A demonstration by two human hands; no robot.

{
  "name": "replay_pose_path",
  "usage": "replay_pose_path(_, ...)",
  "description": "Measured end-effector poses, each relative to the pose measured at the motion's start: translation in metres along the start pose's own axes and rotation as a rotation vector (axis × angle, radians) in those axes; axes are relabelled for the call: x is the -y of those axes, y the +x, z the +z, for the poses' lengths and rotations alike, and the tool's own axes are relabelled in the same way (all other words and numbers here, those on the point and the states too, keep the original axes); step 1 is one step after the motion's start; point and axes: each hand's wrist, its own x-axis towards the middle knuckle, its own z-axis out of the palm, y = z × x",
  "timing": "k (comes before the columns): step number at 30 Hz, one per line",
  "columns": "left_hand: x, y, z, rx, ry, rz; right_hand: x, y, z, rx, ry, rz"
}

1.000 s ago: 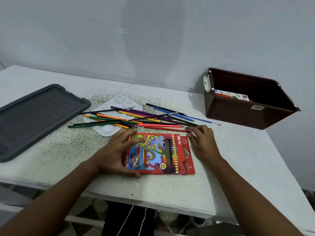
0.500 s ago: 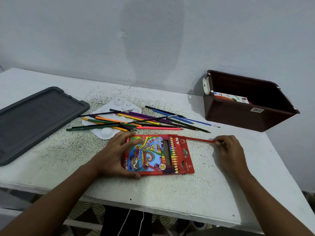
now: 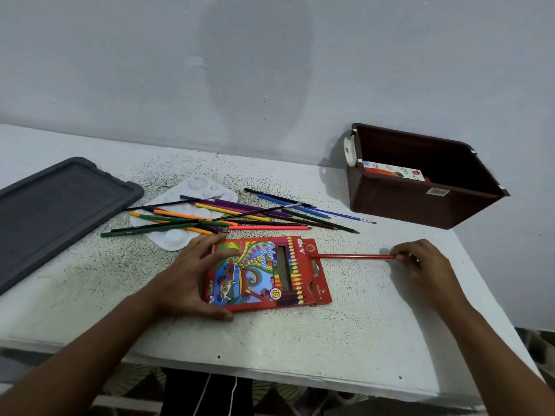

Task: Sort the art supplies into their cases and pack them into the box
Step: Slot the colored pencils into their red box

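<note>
A red colour-pencil case [image 3: 267, 273] lies flat on the white table [image 3: 300, 340]. My left hand [image 3: 192, 277] grips its left end, thumb along the near edge. My right hand [image 3: 420, 261] pinches the back end of a red pencil [image 3: 354, 256], whose tip points left at the case's open right end. Behind the case, several loose colour pencils and thin brushes [image 3: 240, 216] lie in a heap, partly over a white paint palette [image 3: 180, 232]. A brown box [image 3: 420, 193] stands at the back right with a printed pack [image 3: 393, 171] inside.
A dark grey lid or tray [image 3: 51, 211] lies at the left of the table. The wall runs close behind the table. The table's front edge is near my arms, and its right edge falls off just past the box.
My right hand picked the red pencil from the heap, drew it out to the right and lined it up with the case's open end. My left hand stayed on the case.
</note>
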Motion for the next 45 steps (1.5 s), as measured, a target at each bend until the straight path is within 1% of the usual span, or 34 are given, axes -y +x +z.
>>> replay_pose_path(3, -0.001, 0.0, 0.0, 0.006, -0.001, 0.005, 0.015, -0.005, 0.005, 0.057, 0.077, -0.054)
replay_pose_path(10, -0.002, 0.002, -0.001, 0.001, -0.002, 0.011, 0.063, -0.016, 0.054, 0.241, 0.092, -0.261)
replay_pose_path(14, -0.001, 0.002, 0.0, -0.01, -0.005, 0.014, 0.079, -0.021, 0.072, 0.319, 0.184, -0.226)
replay_pose_path(18, -0.001, 0.003, 0.001, -0.013, -0.001, 0.01, 0.074, -0.025, 0.073, 0.317, 0.272, -0.238)
replay_pose_path(21, -0.002, 0.003, 0.001, -0.023, 0.003, 0.016, 0.072, -0.026, 0.072, 0.323, 0.292, -0.271)
replay_pose_path(24, -0.001, 0.002, 0.001, -0.032, -0.002, 0.018, 0.073, -0.025, 0.073, 0.347, 0.305, -0.24)
replay_pose_path(30, -0.002, 0.001, 0.001, -0.035, 0.004, 0.026, 0.074, -0.023, 0.07, 0.36, 0.287, -0.239)
replay_pose_path(32, -0.002, 0.001, 0.001, -0.032, -0.001, 0.014, 0.079, -0.022, 0.066, 0.39, 0.363, -0.183)
replay_pose_path(34, -0.002, 0.001, 0.001, -0.028, 0.0, 0.012, 0.086, -0.017, 0.06, 0.393, 0.53, -0.053)
replay_pose_path(35, -0.002, 0.001, 0.001, -0.026, 0.001, 0.012, 0.089, -0.013, 0.059, 0.365, 0.58, -0.007)
replay_pose_path(36, -0.003, 0.0, 0.001, -0.025, 0.001, 0.01, 0.092, -0.007, 0.059, 0.307, 0.539, -0.001)
replay_pose_path(38, -0.003, 0.0, 0.001, -0.021, 0.0, 0.002, 0.095, 0.01, 0.064, 0.217, 0.314, -0.036)
replay_pose_path(39, -0.003, -0.001, 0.001, -0.021, 0.002, 0.0, 0.097, 0.019, 0.067, 0.205, 0.224, -0.061)
replay_pose_path(42, -0.002, -0.001, 0.001, -0.023, -0.003, -0.002, 0.103, 0.041, 0.083, 0.228, 0.057, -0.138)
replay_pose_path(45, -0.003, -0.001, 0.0, -0.021, -0.017, -0.017, 0.108, 0.05, 0.096, 0.236, -0.086, -0.167)
